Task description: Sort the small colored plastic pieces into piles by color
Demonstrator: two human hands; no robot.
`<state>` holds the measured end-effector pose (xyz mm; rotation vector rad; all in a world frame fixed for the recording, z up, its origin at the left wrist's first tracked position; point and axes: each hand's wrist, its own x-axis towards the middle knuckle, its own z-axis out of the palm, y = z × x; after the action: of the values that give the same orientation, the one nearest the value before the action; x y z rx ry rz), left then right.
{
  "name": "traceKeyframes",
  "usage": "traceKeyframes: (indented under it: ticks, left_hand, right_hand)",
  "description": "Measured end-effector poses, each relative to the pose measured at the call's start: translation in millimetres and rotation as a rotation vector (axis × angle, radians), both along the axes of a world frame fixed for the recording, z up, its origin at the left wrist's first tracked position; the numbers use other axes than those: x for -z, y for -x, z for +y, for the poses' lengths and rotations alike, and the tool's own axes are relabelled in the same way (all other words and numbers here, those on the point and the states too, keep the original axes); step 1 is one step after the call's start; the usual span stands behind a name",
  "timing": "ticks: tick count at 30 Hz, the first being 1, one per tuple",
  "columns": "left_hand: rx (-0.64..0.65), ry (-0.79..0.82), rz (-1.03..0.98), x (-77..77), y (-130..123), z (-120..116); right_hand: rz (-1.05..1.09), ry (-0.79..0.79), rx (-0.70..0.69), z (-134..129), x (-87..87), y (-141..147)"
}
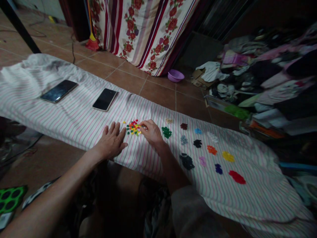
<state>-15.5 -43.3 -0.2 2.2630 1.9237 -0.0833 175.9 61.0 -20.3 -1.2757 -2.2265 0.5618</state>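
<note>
A mixed pile of small coloured pieces (134, 128) lies on the striped cloth (146, 160). My left hand (112, 140) rests flat on the cloth left of the pile, fingers spread, holding nothing. At the pile's right edge is my right hand (150, 131), its thumb and forefinger pinched together; whatever is between the fingertips is too small to name. Sorted heaps lie to the right, among them green (166, 132), black (197, 143), dark (187, 161), orange (212, 149), yellow (228, 156), dark blue (218, 169) and red (237, 177).
Two phones (59, 91) (105, 99) lie on the cloth at the left. Beyond it are a purple basin (175, 75), a floral curtain (146, 29) and a red broom (92, 44). Clothes (262, 72) are piled at the right.
</note>
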Motion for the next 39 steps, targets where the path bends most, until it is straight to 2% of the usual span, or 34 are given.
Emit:
traceKeyframes:
  ticks: [5, 16, 26, 32, 39]
  left_hand:
    - [0.002, -0.01, -0.01, 1.8, 1.2, -0.1]
    - [-0.004, 0.03, -0.009, -6.5, -1.2, -1.0]
    - [0.007, -0.035, 0.038, 5.9, 2.4, -0.4]
    - [0.026, -0.101, 0.06, 11.5, 5.5, -0.6]
    - [0.072, -0.199, 0.029, 23.1, 12.0, -0.5]
  right_hand:
    - [0.059, -0.005, 0.0, -1.0, -3.3, -0.5]
    - [0.098, -0.059, 0.043, 0.7, -8.1, -12.1]
    - [0.083, -0.065, 0.079, 1.3, -13.4, -30.5]
    - [0.128, -0.101, 0.133, 4.8, -19.2, -54.4]
    - [0.163, -0.12, 0.313, 10.2, -24.4, -101.7]
